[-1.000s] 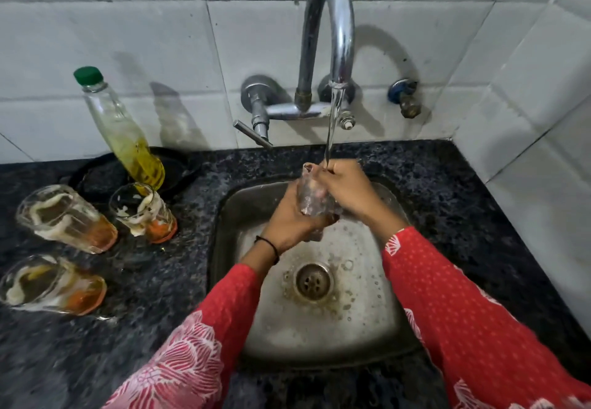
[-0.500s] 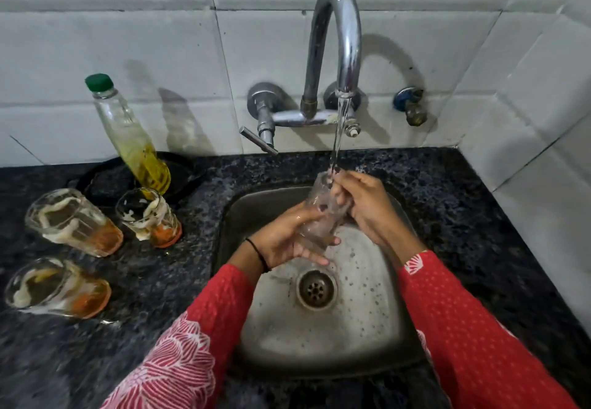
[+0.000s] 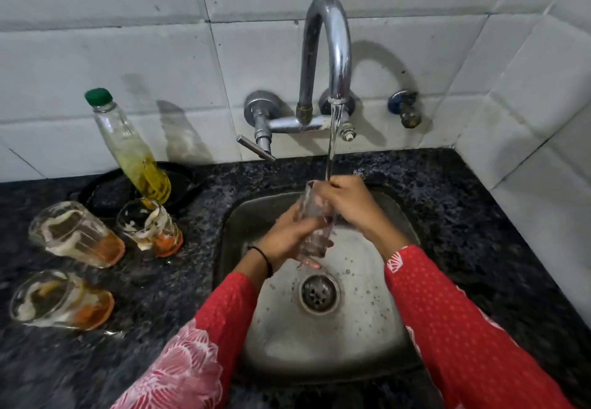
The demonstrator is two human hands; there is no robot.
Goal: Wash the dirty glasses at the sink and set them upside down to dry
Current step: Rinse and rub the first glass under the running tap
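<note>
Over the steel sink [image 3: 377,338] I hold a clear glass [image 3: 315,216] upright under the water running from the curved tap [image 3: 332,57]. My left hand [image 3: 287,236] grips the lower part of the glass from the left. My right hand [image 3: 347,200] is curled over its rim, fingers at the mouth where the stream lands. Three dirty glasses with orange and white residue stand on the dark counter to the left: one [image 3: 75,232] at the back left, one [image 3: 150,226] nearer the sink, one [image 3: 57,300] at the front left.
A bottle of yellow liquid with a green cap [image 3: 128,146] stands on a black dish [image 3: 105,188] behind the dirty glasses. The tap's lever [image 3: 256,148] points left. A small valve [image 3: 404,108] sits on the tiled wall. Speckled granite counter [image 3: 463,204] surrounds the sink.
The glass has shifted in my hands under the stream, and my left hand has closed round its lower part. The view has tilted slightly, showing more of the wall.
</note>
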